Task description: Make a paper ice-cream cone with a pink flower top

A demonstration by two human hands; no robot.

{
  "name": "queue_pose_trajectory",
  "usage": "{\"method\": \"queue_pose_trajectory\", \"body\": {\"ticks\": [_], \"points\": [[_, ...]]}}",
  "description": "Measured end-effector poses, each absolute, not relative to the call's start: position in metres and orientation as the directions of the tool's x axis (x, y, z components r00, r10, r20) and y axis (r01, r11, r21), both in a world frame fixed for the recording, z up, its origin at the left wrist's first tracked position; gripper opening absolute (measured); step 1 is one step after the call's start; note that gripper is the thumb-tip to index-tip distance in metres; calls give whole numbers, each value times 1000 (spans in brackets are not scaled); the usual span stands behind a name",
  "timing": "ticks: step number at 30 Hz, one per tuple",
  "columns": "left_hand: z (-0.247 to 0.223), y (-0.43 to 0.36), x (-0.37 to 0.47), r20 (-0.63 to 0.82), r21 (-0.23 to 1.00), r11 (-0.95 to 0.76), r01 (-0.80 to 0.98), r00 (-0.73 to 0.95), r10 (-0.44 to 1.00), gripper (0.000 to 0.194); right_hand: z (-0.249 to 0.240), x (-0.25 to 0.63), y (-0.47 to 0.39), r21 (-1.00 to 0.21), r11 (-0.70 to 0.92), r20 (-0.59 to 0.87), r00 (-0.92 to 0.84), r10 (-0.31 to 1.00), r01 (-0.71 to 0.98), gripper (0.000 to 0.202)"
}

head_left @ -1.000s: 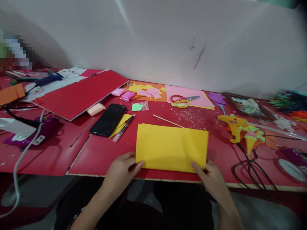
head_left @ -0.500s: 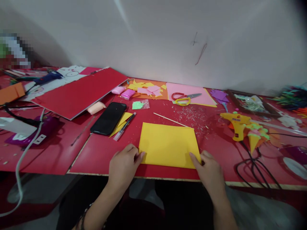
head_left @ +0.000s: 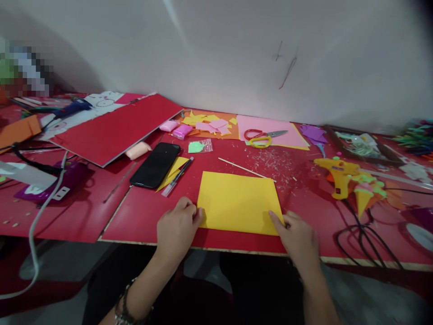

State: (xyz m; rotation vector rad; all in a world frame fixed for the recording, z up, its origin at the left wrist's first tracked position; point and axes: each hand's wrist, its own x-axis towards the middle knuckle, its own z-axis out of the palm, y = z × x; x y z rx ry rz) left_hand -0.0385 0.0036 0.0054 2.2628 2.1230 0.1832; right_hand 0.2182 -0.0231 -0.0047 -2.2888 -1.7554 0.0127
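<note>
A yellow rectangular sheet point(head_left: 239, 203) lies near the front edge of the red table. My left hand point(head_left: 180, 225) pinches its lower left edge between thumb and curled fingers. At its lower right corner, my right hand point(head_left: 297, 234) grips the sheet with the thumb on top. Behind the sheet is a thin pale stick point(head_left: 241, 167). To the left are a black phone point(head_left: 155, 165), a folded yellow piece point(head_left: 174, 170) and a pen point(head_left: 178, 176).
Scissors point(head_left: 262, 138) rest on pink paper point(head_left: 253, 123) at the back. A yellow glue gun point(head_left: 338, 174) with dark cables stands right. A red board point(head_left: 118, 128) leans at back left, near a purple power strip point(head_left: 67, 180). Paper scraps point(head_left: 216, 126) lie at the back.
The view has shifted slightly, so the table items appear a little further right. Both hands still hold the yellow sheet, and the left thumb is now more upright at its edge.
</note>
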Motion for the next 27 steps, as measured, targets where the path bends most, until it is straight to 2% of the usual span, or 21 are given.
{"method": "queue_pose_trajectory", "body": {"ticks": [11,19,27], "points": [[8,6,-37,11,79,-74,994,73,997,35,-2,214,-22,-132,-266,154,285,946,955,52],[7,5,-38,56,76,-85,994,80,995,34,4,211,-17,-84,-361,32,364,931,929,56],[9,8,-35,52,48,-81,996,79,996,34,9,207,-15,-61,-383,-1,384,923,922,56]]}}
